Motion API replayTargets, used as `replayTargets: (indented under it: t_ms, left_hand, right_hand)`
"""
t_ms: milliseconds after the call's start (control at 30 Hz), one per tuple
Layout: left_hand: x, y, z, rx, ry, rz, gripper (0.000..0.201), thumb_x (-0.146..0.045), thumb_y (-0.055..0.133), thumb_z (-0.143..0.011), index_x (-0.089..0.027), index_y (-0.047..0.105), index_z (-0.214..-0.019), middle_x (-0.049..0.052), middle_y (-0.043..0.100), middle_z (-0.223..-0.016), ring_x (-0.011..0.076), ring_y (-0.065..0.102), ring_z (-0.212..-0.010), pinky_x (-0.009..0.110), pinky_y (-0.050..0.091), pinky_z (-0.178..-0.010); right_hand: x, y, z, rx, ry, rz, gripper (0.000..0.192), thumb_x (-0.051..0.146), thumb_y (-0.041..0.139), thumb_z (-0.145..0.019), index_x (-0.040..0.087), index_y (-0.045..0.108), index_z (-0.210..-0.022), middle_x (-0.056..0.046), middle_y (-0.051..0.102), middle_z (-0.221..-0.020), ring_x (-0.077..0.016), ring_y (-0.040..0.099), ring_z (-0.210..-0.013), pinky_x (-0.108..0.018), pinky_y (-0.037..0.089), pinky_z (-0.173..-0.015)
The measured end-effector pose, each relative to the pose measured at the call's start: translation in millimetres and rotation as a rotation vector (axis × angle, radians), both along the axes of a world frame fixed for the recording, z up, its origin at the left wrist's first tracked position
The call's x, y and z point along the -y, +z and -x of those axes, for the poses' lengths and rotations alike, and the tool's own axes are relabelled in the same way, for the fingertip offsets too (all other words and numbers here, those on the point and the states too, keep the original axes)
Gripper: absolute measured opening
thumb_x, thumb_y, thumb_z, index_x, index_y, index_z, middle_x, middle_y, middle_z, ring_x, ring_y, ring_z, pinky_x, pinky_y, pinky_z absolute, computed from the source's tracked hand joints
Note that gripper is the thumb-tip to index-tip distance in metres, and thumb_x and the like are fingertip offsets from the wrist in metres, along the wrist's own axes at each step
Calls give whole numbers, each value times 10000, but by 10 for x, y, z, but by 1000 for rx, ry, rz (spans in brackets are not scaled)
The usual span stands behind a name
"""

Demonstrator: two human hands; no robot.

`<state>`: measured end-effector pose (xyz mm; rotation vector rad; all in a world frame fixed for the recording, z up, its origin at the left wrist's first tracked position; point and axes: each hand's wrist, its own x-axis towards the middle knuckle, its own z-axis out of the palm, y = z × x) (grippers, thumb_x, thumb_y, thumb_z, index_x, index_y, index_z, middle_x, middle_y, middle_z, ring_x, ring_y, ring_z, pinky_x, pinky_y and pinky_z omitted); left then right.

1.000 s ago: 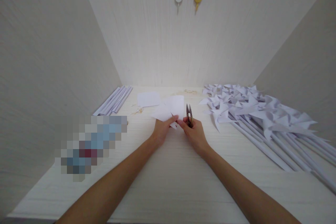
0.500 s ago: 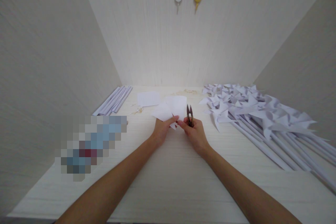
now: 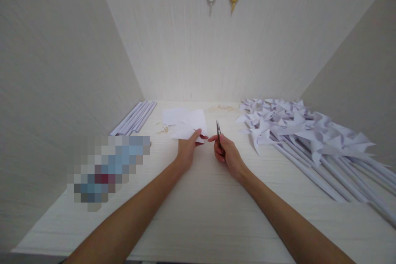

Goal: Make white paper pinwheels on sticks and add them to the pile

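Fingers of the left hand (image 3: 187,152) pinch the near edge of a white paper sheet (image 3: 190,123), lifted just above the pale surface (image 3: 204,206). Just beside it, the right hand (image 3: 227,156) grips small thread snips (image 3: 218,133), blades pointing away. Paper pinwheels (image 3: 293,126) lie heaped to the right, rolled paper sticks (image 3: 136,117) far left.
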<state>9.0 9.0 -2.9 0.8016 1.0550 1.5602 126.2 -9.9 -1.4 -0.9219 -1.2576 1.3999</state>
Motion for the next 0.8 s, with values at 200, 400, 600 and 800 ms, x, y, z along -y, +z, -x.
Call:
replayTargets:
  t_ms: [200, 400, 600, 800]
  left_hand:
    - [-39, 23, 52, 49, 46, 7, 179, -304, 621, -633, -145, 563, -692, 6, 626, -615, 133, 624, -620, 219, 443, -541]
    - [-36, 28, 52, 72, 56, -13, 194, -313, 622, -631, -139, 559, -690, 14, 638, -636, 141, 635, -643, 227, 448, -565]
    - [-23, 28, 35, 66, 26, -31, 216, -324, 637, -623, -131, 559, -680, 9, 628, -604, 143, 633, -608, 223, 452, -541]
    - [-37, 21, 41, 84, 33, -38, 213, -301, 645, -609, -137, 554, -711, -9, 619, -574, 124, 615, -553, 203, 453, -495]
  right_hand:
    - [77, 22, 30, 98, 59, 15, 372, 539, 424, -753, 177, 496, -710, 87, 335, -463, -51, 260, -351, -209, 173, -355]
    - [91, 2, 40, 299, 91, -22, 387, 526, 373, -778, 189, 469, -614, 77, 342, -407, -65, 260, -360, -213, 176, -366]
    - [67, -23, 52, 391, 66, -59, 366, 467, 328, -803, 200, 434, -577, 74, 319, -409, -74, 268, -360, -216, 185, -377]
    - [54, -28, 53, 454, 64, -59, 352, 394, 298, -832, 198, 421, -567, 72, 314, -399, -74, 268, -352, -216, 190, -383]
